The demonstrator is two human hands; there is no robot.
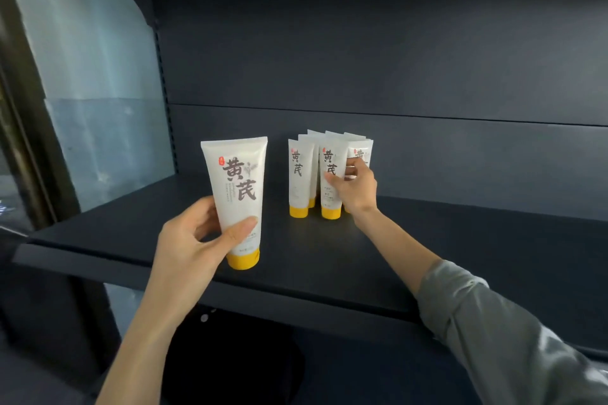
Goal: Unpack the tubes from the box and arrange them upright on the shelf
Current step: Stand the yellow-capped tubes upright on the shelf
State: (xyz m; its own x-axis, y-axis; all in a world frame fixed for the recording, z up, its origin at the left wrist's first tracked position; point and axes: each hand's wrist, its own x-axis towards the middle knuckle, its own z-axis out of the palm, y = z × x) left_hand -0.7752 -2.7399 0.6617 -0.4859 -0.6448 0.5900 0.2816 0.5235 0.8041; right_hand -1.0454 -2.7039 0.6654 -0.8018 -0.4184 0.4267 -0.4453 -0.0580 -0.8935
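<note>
Head view. Your left hand grips a white tube, yellow cap down, near the front edge of the dark shelf. You cannot tell whether the cap touches the board. Your right hand pinches the front tube of the cluster standing cap-down farther back. Bare shelf lies to either side.

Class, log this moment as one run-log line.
left hand: holds single tube upright, cap down | right hand: grips cluster tube | cluster: upright, caps down, mid shelf
</note>
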